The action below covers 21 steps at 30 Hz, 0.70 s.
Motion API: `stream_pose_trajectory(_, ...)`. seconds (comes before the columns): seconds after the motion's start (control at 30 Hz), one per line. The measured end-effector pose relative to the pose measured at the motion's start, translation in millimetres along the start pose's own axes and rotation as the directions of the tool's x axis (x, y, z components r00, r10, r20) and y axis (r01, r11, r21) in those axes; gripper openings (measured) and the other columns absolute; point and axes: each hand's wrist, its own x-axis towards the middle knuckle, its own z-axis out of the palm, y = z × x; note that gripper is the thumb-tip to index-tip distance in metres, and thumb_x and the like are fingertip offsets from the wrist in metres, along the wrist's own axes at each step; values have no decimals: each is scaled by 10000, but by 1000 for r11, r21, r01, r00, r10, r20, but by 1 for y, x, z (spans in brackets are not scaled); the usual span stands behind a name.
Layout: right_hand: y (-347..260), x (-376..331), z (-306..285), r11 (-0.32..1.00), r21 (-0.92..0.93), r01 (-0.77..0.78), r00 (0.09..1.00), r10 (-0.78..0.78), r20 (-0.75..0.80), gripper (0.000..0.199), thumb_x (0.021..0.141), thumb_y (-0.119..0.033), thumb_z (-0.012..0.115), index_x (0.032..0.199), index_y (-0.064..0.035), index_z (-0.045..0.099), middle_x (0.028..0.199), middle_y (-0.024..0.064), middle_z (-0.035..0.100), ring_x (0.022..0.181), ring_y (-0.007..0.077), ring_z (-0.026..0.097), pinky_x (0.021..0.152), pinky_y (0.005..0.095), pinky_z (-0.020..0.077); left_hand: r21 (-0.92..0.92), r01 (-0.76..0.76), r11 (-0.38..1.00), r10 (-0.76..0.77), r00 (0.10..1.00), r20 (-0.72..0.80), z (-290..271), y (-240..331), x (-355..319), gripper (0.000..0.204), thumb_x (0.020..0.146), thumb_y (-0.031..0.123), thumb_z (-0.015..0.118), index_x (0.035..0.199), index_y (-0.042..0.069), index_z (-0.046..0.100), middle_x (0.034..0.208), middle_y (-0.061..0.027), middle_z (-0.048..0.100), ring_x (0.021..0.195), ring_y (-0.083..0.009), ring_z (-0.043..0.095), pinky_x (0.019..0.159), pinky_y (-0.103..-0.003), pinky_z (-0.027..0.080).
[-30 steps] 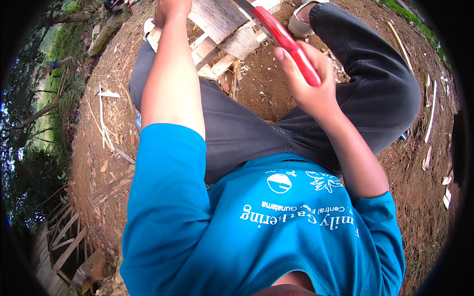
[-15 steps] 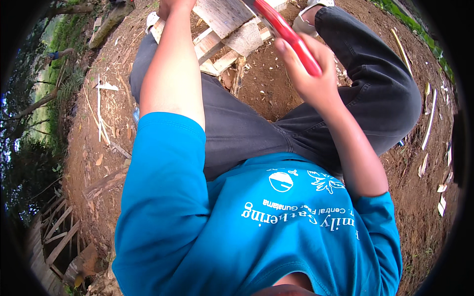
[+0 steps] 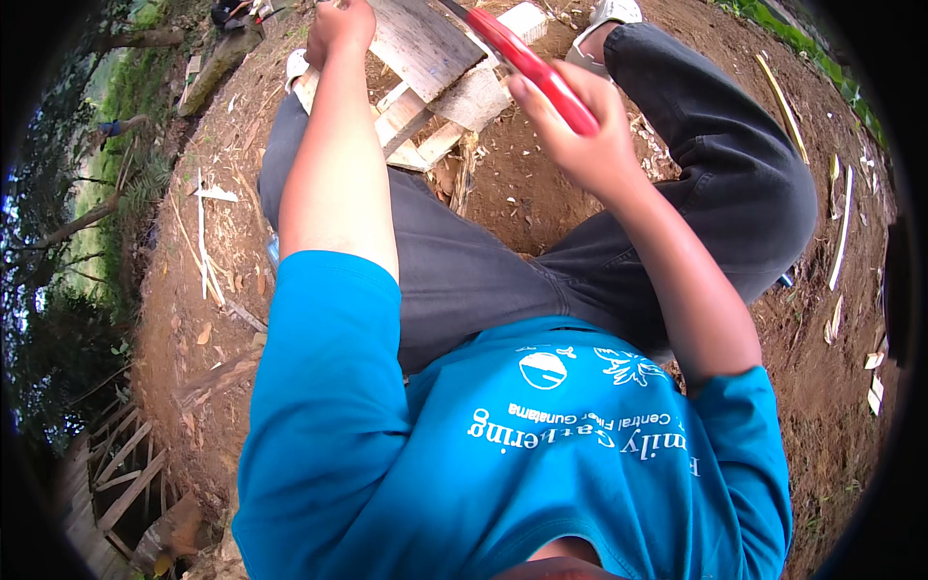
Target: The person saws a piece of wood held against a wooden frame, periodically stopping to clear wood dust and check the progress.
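Note:
A tool with a long red handle is in my right hand, the fingers wrapped round the grip and the thumb along its side. Its dark far end slants up-left and runs out at the top edge, so its kind does not show. My left hand is closed at the top, beside the left edge of a weathered grey board; what its fingers hold is hidden. Under that board, pale wooden pieces form a rough block or frame between my legs. A rough light piece sits at its near corner.
I sit on brown soil with my legs bent around the wood. Long pale strips and chips are scattered right and left. A log lies far left, near a person's dark clothing. Slatted wood stands lower left.
The view has shifted, showing more of the wood and my left hand. My right hand with the red-handled tool has moved slightly left. Both hands remain closed.

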Motion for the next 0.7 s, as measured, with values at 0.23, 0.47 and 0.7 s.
stream_pose_trajectory(0.23, -11, -3, -4, 1000, 7, 20, 999, -20, 29, 359, 968, -311, 731, 769, -32, 624, 582, 17, 547, 553, 79, 494, 527, 315, 402, -4, 34, 999, -34, 999, -34, 2, -4, 4, 694, 962, 558, 387, 1398, 71, 620, 1401, -211, 634, 1326, -380, 585, 1098, -505, 434)
stream_pose_trajectory(0.47, 2, 4, -1, 998, -19, 58, 998, -58, 22, 306, 968, -298, 726, 827, -33, 667, 597, 25, 576, 568, 80, 537, 542, 299, 424, 31, -12, 999, 12, 1000, 7, -6, 4, -5, 613, 1001, 542, 385, 1336, 95, 638, 1342, -234, 653, 1290, -428, 591, 1061, -530, 459)
stream_pose_trajectory(0.7, -5, 9, -2, 998, -48, 51, 999, -51, 15, 345, 970, -330, 732, 814, -34, 652, 588, 7, 535, 569, 73, 514, 537, 295, 403, -18, 43, 999, -44, 999, -12, -1, 9, -2, 638, 986, 547, 389, 1338, 87, 658, 1355, -228, 652, 1294, -409, 597, 1072, -518, 458)
